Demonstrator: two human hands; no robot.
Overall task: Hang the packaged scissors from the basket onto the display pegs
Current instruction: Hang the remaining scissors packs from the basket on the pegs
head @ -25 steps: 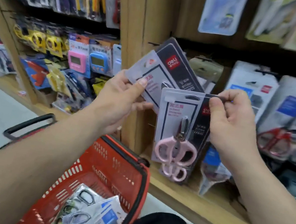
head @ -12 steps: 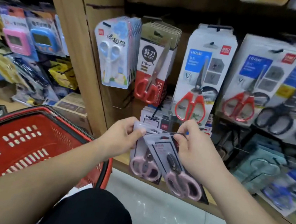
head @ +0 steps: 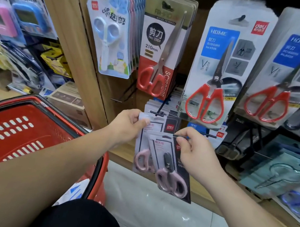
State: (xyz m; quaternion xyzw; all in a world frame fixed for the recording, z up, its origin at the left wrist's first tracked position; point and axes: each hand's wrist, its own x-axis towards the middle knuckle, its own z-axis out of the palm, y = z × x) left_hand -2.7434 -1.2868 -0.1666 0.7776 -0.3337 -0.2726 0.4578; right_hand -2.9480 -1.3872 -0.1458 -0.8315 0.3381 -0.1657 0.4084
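My left hand pinches the top corner of a pack of pink-handled scissors that hangs straight down. My right hand pinches the top of a second pack of pink scissors, tilted, overlapping the first in front. Both packs sit just below a black display peg that carries several similar packs. The red basket stands at my lower left; my left forearm hides most of its inside.
Above hang rows of packaged scissors: blue children's scissors, red-handled 210 mm scissors, and red HOME scissors. Teal and blue packs hang low at the right. A wooden upright divides the shelves. Tiled floor lies below.
The view dropped from the upper shelf to the lower pegs. Both hands carried their packs down from chest height to the low peg, and the right pack now tilts.
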